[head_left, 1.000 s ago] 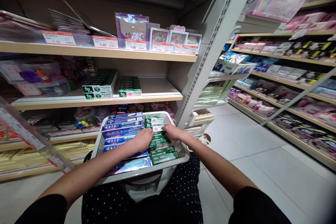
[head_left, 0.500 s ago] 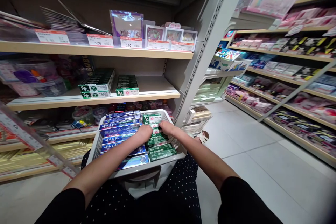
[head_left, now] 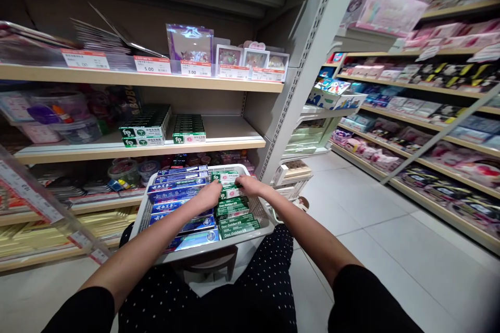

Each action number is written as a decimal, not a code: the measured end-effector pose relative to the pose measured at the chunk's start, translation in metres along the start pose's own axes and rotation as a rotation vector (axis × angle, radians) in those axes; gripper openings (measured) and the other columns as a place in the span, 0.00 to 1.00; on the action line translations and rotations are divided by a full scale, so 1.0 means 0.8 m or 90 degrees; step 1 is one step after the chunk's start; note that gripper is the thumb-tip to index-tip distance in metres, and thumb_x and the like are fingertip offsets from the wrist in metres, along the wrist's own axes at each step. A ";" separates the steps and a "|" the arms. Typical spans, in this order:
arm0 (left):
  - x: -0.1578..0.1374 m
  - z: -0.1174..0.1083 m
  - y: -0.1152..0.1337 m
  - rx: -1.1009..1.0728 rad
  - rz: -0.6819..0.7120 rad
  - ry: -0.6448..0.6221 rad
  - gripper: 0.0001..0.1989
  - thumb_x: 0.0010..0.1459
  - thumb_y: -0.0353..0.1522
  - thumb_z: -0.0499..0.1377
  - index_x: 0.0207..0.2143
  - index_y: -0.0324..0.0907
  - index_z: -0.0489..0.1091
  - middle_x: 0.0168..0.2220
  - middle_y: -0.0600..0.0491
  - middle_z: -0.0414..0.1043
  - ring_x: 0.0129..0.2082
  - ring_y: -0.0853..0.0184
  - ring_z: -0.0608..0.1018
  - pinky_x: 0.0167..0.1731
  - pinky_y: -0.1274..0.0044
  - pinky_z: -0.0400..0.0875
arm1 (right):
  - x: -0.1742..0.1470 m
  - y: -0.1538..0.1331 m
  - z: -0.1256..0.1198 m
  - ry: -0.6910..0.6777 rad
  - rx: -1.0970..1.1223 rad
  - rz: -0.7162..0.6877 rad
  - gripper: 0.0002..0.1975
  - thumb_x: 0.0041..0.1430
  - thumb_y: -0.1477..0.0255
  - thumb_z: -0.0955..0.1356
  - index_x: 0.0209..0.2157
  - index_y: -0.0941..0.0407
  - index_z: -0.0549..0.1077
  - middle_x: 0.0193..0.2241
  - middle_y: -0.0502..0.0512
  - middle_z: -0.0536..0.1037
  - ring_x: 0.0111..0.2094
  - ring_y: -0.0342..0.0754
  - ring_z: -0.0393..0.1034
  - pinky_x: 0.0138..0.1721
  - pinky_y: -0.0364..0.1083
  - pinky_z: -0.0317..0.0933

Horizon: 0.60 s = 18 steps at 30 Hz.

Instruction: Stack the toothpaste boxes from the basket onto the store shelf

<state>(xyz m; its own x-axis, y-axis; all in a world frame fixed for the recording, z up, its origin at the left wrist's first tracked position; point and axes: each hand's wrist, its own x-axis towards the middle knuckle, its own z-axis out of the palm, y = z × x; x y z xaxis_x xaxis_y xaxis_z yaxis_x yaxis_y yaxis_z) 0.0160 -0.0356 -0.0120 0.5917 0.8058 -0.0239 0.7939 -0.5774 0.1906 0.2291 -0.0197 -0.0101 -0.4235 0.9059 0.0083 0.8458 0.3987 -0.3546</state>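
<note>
A white plastic basket (head_left: 247, 240) rests on my lap. Long blue boxes (head_left: 177, 193) fill its left side, and small green-and-white boxes printed "Doc.Golden" (head_left: 239, 223) lie in rows on its right. Near the back of the right-hand row, my left hand (head_left: 210, 195) has its fingers curled on the left end of a green-and-white box (head_left: 229, 193). My right hand (head_left: 250, 186) grips the right end of that group of boxes, its fingertips partly hidden. Whether one box or more is between my hands is hard to see.
On the shelf (head_left: 219, 146) ahead stand two groups of similar green-and-white boxes (head_left: 189, 130). Plastic tubs (head_left: 74, 127) sit to their left. A higher shelf holds price tags (head_left: 152, 65) and packaged goods. A grey upright post (head_left: 299, 67) and stocked shelves (head_left: 441, 135) are to the right.
Both hands have shifted slightly within the basket, my left hand a little to the left, and more of the green-and-white box between them shows. The view has tilted up slightly.
</note>
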 end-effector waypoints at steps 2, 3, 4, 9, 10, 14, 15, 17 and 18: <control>-0.006 -0.008 -0.006 -0.060 0.010 0.021 0.15 0.57 0.28 0.55 0.47 0.36 0.72 0.48 0.39 0.73 0.46 0.56 0.77 0.44 0.71 0.71 | -0.004 0.000 -0.018 -0.011 0.022 -0.001 0.13 0.47 0.82 0.70 0.36 0.56 0.76 0.38 0.58 0.79 0.40 0.54 0.73 0.43 0.47 0.66; -0.008 -0.012 -0.009 -0.098 0.009 0.038 0.16 0.58 0.30 0.55 0.48 0.37 0.72 0.49 0.40 0.73 0.48 0.56 0.76 0.46 0.71 0.70 | -0.006 0.000 -0.026 -0.018 0.041 0.000 0.13 0.48 0.80 0.70 0.38 0.56 0.76 0.40 0.58 0.79 0.41 0.54 0.73 0.44 0.48 0.66; -0.010 -0.015 -0.011 -0.135 0.005 0.060 0.17 0.58 0.31 0.56 0.49 0.37 0.72 0.49 0.40 0.73 0.49 0.56 0.75 0.48 0.71 0.69 | -0.009 0.000 -0.033 -0.025 0.065 0.002 0.14 0.49 0.79 0.70 0.40 0.56 0.76 0.42 0.58 0.78 0.43 0.54 0.73 0.45 0.48 0.66; -0.009 -0.019 -0.023 -0.305 -0.051 0.143 0.17 0.58 0.30 0.54 0.49 0.39 0.73 0.49 0.44 0.75 0.48 0.58 0.77 0.50 0.69 0.70 | -0.014 0.002 -0.047 -0.039 0.247 0.032 0.14 0.57 0.72 0.68 0.46 0.54 0.75 0.45 0.55 0.78 0.44 0.50 0.73 0.44 0.46 0.66; -0.007 -0.018 -0.027 -0.353 -0.065 0.155 0.17 0.58 0.29 0.54 0.49 0.39 0.73 0.48 0.45 0.75 0.46 0.59 0.78 0.48 0.69 0.71 | -0.012 0.001 -0.045 -0.024 0.282 0.045 0.14 0.58 0.71 0.68 0.46 0.54 0.75 0.45 0.55 0.78 0.44 0.49 0.73 0.44 0.46 0.67; 0.001 -0.015 -0.044 -0.535 -0.151 0.254 0.20 0.56 0.29 0.58 0.52 0.37 0.70 0.45 0.44 0.77 0.41 0.62 0.80 0.45 0.69 0.74 | 0.003 -0.008 -0.034 0.120 0.359 0.124 0.18 0.55 0.71 0.70 0.48 0.57 0.72 0.48 0.59 0.76 0.44 0.49 0.73 0.43 0.46 0.68; 0.002 -0.015 -0.048 -0.580 -0.176 0.284 0.20 0.56 0.28 0.59 0.52 0.37 0.69 0.45 0.44 0.77 0.42 0.63 0.80 0.45 0.70 0.75 | 0.009 -0.013 -0.032 0.162 0.372 0.145 0.20 0.54 0.70 0.71 0.49 0.57 0.71 0.49 0.61 0.75 0.45 0.50 0.73 0.44 0.47 0.68; 0.003 -0.020 -0.058 -0.677 -0.212 0.335 0.21 0.55 0.27 0.60 0.52 0.36 0.68 0.46 0.42 0.76 0.45 0.63 0.79 0.45 0.70 0.75 | 0.023 -0.024 -0.030 0.228 0.402 0.183 0.23 0.51 0.69 0.73 0.49 0.58 0.70 0.48 0.62 0.75 0.45 0.50 0.73 0.43 0.47 0.69; 0.003 -0.023 -0.063 -0.727 -0.223 0.357 0.20 0.54 0.27 0.61 0.51 0.36 0.68 0.46 0.41 0.76 0.45 0.63 0.79 0.45 0.70 0.75 | 0.031 -0.030 -0.030 0.255 0.420 0.203 0.23 0.50 0.68 0.74 0.48 0.58 0.70 0.47 0.62 0.75 0.44 0.50 0.73 0.43 0.47 0.69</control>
<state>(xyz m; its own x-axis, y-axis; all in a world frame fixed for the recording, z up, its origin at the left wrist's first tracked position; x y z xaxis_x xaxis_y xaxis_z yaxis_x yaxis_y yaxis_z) -0.0255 -0.0020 -0.0035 0.0235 0.9933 0.1131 0.1643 -0.1154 0.9796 0.2063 -0.0036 0.0212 0.0561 0.9931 0.1027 0.4894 0.0623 -0.8698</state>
